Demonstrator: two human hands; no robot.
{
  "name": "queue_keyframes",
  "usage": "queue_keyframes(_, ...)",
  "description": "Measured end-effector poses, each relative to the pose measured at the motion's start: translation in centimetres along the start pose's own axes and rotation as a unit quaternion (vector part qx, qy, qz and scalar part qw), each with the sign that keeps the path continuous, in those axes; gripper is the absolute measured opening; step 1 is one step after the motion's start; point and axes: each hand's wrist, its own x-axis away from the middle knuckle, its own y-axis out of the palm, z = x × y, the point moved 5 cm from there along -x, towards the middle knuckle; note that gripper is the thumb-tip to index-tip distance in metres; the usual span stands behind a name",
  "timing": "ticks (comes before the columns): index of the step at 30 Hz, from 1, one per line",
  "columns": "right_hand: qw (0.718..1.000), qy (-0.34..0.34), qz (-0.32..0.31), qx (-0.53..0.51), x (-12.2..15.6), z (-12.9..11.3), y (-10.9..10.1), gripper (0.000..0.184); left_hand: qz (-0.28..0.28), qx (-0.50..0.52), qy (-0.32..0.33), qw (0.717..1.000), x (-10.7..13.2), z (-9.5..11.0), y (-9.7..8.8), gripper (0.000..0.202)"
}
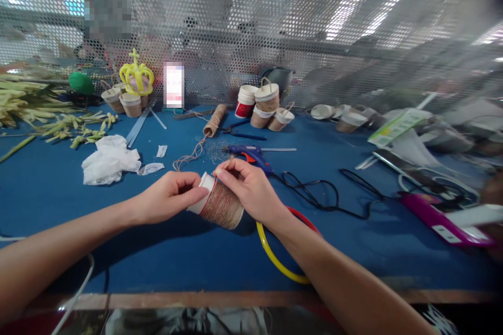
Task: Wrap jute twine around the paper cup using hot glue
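Observation:
A paper cup [217,204], mostly wrapped in brown twine, lies tilted between my hands just above the blue table [58,188]. My left hand [168,196] grips its white rim end, fingers curled. Over the cup's top side my right hand [245,186] pinches the twine against it. A loose strand of twine [188,157] runs from the cup back to a twine spool [214,121]. Just behind my right hand lies a blue glue gun [251,154].
Twine-wrapped cups [267,107] stand at the back by a perforated metal screen [314,36]. More cups and a yellow crown [135,76] sit back left, with white crumpled plastic [108,162] and green stalks [74,128]. Black cable [322,193], a yellow-red ring [275,259], a purple tool [436,217] lie right.

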Motion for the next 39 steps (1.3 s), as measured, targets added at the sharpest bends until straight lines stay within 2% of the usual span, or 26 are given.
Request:
queue_keyframes(15, 1.0, -0.008, -0.014, -0.003, 0.2, 0.0, 0.2, 0.011, -0.003, 0.017, 0.037, 0.999, 0.2, 0.5, 0.1, 0.025)
queue_keyframes(21, 1.0, 0.004, -0.016, -0.012, 0.0, 0.5, 0.3, 0.011, 0.0, 0.019, 0.029, 0.999, 0.1, 0.5, 0.1, 0.025)
queue_keyframes(24, 0.998, 0.052, -0.001, -0.02, -0.3, 1.5, 0.1, 0.016, 0.016, 0.037, -0.003, 0.999, 0.0, 0.1, -0.1, 0.027)
queue_keyframes(27, 0.996, 0.091, 0.006, -0.011, -0.4, 2.2, -0.2, 0.029, 0.068, 0.081, -0.066, 0.992, -0.2, -0.8, -0.7, 0.03)
queue_keyframes(30, 0.995, 0.092, -0.038, -0.013, -0.3, 1.9, 0.0, 0.036, 0.136, 0.175, -0.133, 0.966, -0.5, -1.9, -1.3, 0.028)
queue_keyframes(33, 0.99, 0.097, -0.098, -0.018, 0.1, 1.7, 0.6, 0.035, 0.151, 0.253, -0.164, 0.941, -0.7, -2.5, -1.3, 0.026)
queue_keyframes(36, 0.988, 0.119, -0.094, -0.031, 0.1, 1.9, 0.8, 0.035, 0.13, 0.298, -0.13, 0.937, -0.7, -2.2, -1.2, 0.03)
queue_keyframes(39, 0.978, 0.162, -0.071, -0.115, 0.0, 2.5, 0.8, 0.036, 0.124, 0.257, -0.063, 0.956, -0.6, -1.4, -1.6, 0.025)
